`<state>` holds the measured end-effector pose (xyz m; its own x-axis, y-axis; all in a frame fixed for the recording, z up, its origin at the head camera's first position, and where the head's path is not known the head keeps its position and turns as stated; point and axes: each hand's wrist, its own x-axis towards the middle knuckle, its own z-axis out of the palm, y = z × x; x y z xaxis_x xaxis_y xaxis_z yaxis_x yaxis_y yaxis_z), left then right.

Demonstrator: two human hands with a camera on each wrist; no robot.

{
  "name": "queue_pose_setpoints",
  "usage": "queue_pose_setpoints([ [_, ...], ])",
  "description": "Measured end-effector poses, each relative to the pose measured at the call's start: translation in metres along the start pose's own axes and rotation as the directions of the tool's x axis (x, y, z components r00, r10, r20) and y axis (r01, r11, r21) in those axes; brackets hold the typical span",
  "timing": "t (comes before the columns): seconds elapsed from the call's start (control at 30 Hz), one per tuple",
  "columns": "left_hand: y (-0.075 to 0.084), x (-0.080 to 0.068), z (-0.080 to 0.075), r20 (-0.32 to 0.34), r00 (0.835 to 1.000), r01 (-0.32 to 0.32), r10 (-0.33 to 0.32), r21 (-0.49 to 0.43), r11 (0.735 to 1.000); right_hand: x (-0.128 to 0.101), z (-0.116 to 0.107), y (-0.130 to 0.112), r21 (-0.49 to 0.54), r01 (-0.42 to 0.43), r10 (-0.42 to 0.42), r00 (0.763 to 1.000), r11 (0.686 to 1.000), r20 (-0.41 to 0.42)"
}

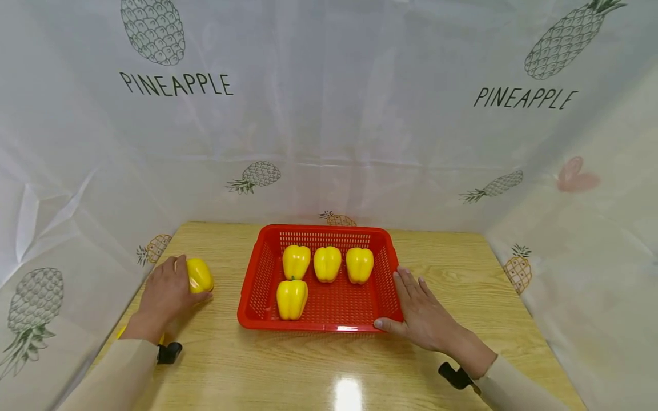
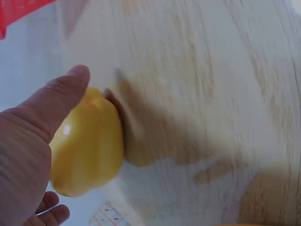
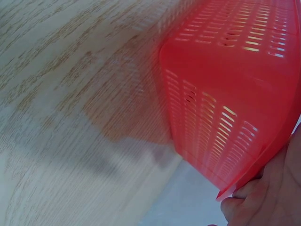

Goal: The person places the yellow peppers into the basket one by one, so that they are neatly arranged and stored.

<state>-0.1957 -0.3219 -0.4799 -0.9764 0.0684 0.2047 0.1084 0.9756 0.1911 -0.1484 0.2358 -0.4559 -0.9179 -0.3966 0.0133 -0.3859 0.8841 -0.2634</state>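
Our left hand [image 1: 167,294] is curled around a yellow pepper [image 1: 199,275] near the left edge of the table [image 1: 288,371]. In the left wrist view our thumb [image 2: 56,101] lies over the top of the pepper while it sits on the wood, so it cannot roll away.

Our right hand [image 1: 418,311] lies flat with straight fingers against the right side of the red basket [image 1: 324,326]. Our thumb runs along its front right corner. We think the hand is there to keep the basket from sliding.

The basket sits in the middle of the table, toward the back edge. Inside it are four more yellow peppers. Three stand in a row by the back wall [image 1: 296,261] [image 1: 327,263] [image 1: 359,264]. One [image 1: 292,298] stands alone in front of the left one. The right front part of the basket is bare.

A white cloth with pineapple pictures [image 1: 329,114] hangs behind and beside the table.
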Motion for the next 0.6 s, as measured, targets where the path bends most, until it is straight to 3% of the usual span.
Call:
queue_pose_setpoints([
  [0.3, -0.009, 0.004, 0.005, 0.052, 0.999, -0.014, 0.013, 0.018, 1.000, 0.001, 0.000, -0.002, 0.009, -0.002, 0.002, 1.000, 1.000, 0.010],
  [0.6, -0.006, 0.012, 0.012, 0.020, 0.988, -0.156, 0.155, 0.057, 0.986, 0.000, 0.000, -0.001, 0.002, -0.004, 0.004, 1.000, 1.000, 0.003],
])
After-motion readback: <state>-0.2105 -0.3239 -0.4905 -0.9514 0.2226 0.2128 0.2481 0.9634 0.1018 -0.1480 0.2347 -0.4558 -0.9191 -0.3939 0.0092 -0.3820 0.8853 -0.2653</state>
